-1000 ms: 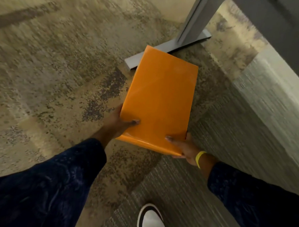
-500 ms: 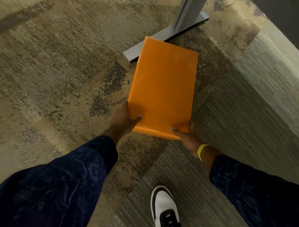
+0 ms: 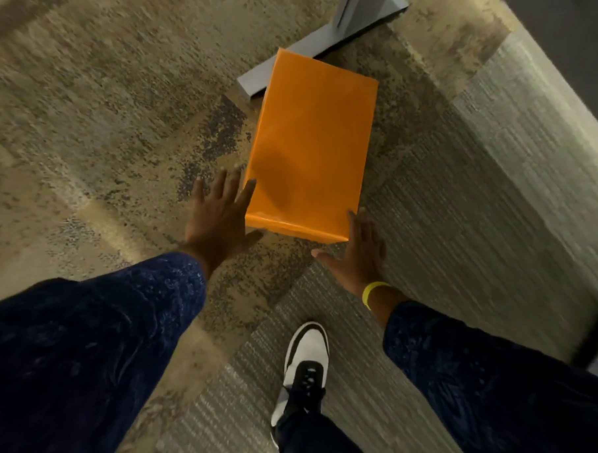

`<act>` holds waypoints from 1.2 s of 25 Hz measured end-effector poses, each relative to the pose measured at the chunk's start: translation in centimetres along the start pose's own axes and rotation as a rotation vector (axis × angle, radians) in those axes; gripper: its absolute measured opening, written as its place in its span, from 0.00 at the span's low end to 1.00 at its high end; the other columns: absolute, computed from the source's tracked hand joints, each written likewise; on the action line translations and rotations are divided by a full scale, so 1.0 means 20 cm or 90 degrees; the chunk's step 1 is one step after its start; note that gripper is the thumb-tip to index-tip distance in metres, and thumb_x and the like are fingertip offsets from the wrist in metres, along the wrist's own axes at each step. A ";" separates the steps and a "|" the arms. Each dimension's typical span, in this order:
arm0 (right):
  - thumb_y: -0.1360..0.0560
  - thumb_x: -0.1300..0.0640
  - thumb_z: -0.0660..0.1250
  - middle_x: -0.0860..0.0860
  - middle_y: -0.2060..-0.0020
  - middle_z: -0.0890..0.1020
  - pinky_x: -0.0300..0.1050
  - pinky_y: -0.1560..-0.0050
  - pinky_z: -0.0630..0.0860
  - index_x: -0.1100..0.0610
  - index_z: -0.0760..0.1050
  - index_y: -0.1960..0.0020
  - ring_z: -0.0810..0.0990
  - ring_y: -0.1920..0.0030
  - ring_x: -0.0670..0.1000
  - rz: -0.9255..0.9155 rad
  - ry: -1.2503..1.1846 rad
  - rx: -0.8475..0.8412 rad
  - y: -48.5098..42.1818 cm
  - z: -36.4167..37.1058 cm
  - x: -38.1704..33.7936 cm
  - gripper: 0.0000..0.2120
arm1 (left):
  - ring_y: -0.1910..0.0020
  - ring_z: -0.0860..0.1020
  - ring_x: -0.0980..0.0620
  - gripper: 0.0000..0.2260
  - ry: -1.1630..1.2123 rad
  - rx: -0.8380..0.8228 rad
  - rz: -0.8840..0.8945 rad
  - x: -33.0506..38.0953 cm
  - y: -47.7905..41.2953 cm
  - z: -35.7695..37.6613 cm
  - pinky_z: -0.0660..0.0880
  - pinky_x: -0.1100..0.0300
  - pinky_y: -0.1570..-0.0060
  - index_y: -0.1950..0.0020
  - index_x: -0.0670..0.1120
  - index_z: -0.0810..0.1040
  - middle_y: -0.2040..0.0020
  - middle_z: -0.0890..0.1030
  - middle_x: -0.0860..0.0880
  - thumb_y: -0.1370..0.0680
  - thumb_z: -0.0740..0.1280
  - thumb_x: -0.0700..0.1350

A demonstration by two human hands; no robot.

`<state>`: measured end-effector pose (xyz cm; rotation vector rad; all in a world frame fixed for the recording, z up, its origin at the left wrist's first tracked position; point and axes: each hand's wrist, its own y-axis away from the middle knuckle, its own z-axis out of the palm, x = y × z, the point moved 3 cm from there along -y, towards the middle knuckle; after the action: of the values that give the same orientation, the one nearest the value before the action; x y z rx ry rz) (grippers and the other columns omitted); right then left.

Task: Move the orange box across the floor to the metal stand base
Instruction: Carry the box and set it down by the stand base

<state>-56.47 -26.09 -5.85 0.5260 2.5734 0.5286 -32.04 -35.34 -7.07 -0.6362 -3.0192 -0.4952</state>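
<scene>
The orange box (image 3: 312, 141) lies flat on the carpet, its far corner over the grey metal stand base (image 3: 304, 58). My left hand (image 3: 218, 218) hovers by the box's near left corner with fingers spread, holding nothing. My right hand (image 3: 358, 254), with a yellow wristband, is spread at the near right corner; its fingertips are at the box's edge but do not grip it. The stand's upright post (image 3: 363, 4) rises from the base at the top of the view.
Patterned tan carpet (image 3: 98, 132) runs to the left and a ribbed grey-green strip (image 3: 477, 184) to the right. My white and black shoe (image 3: 307, 359) stands behind the box. A dark surface (image 3: 563, 26) fills the top right corner.
Both hands have let go of the box and opened. The box has gone down from my grip onto the floor by the stand base.
</scene>
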 end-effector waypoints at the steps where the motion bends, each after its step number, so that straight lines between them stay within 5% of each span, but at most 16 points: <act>1: 0.31 0.30 0.68 0.53 0.18 0.43 0.66 0.23 0.43 0.47 0.43 0.19 0.41 0.19 0.57 0.004 0.024 -0.005 -0.01 0.00 0.01 0.52 | 0.19 0.44 0.41 0.46 -0.003 -0.006 -0.005 0.01 -0.02 -0.02 0.48 0.34 0.25 0.19 0.49 0.40 0.18 0.42 0.43 0.26 0.53 0.73; 10: 0.30 0.26 0.60 0.52 0.19 0.40 0.69 0.25 0.36 0.47 0.40 0.19 0.38 0.19 0.55 0.008 0.086 -0.043 -0.15 -0.07 -0.04 0.51 | 0.19 0.43 0.40 0.46 0.022 0.024 -0.029 0.09 -0.23 -0.24 0.47 0.34 0.24 0.19 0.48 0.40 0.18 0.42 0.41 0.26 0.49 0.75; 21: 0.32 0.24 0.60 0.53 0.19 0.41 0.66 0.24 0.35 0.49 0.39 0.19 0.38 0.19 0.56 0.109 0.000 0.039 -0.48 0.05 0.00 0.54 | 0.20 0.47 0.34 0.49 0.065 -0.059 0.019 -0.04 -0.50 0.11 0.57 0.27 0.31 0.19 0.49 0.42 0.17 0.45 0.43 0.29 0.53 0.76; 26: 0.32 0.26 0.65 0.54 0.18 0.43 0.67 0.23 0.45 0.49 0.38 0.19 0.44 0.19 0.58 0.199 -0.080 0.039 -0.56 0.15 0.04 0.56 | 0.27 0.64 0.28 0.55 0.226 -0.127 -0.013 -0.08 -0.56 0.20 0.70 0.32 0.38 0.21 0.55 0.36 0.19 0.49 0.39 0.34 0.65 0.76; 30: 0.36 0.26 0.68 0.52 0.18 0.45 0.69 0.28 0.63 0.42 0.37 0.21 0.55 0.21 0.61 0.190 -0.180 0.046 -0.57 0.19 0.08 0.57 | 0.30 0.67 0.29 0.57 0.300 -0.134 0.002 -0.09 -0.58 0.24 0.70 0.34 0.37 0.22 0.60 0.32 0.20 0.54 0.37 0.35 0.67 0.75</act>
<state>-58.87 -34.11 -14.63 0.9487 2.2626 0.4245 -34.67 -44.61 -15.28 -0.4504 -2.5423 -0.8372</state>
